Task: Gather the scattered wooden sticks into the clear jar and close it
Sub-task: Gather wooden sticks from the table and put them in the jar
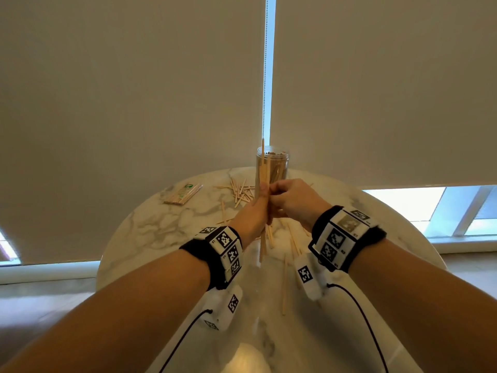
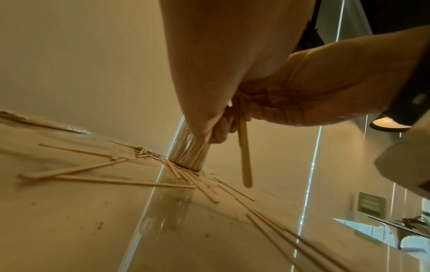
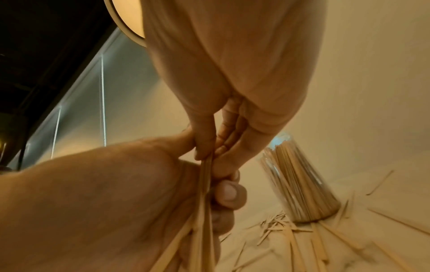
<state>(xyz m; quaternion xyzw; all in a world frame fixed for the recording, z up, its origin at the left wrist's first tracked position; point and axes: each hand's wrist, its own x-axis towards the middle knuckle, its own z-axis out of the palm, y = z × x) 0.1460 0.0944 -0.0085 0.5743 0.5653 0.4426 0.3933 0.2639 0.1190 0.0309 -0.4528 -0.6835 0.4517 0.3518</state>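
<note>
Holding a bundle of wooden sticks (image 1: 264,168) upright above a round marble table (image 1: 150,224), the left hand (image 1: 252,211) has its fingers curled round the bundle's middle. The right hand (image 1: 291,201) meets it from the other side, thumb and fingertips pinching the same sticks. Just behind the hands stands the clear jar (image 1: 277,165), lidless and packed with sticks. Loose sticks (image 1: 240,191) lie scattered on the marble around the jar and under the hands. A wrapped packet of sticks (image 1: 183,194) lies far left.

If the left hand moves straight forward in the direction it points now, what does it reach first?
Probably the clear jar, directly beyond the left hand and its bundle of sticks; depth is unclear.
</note>
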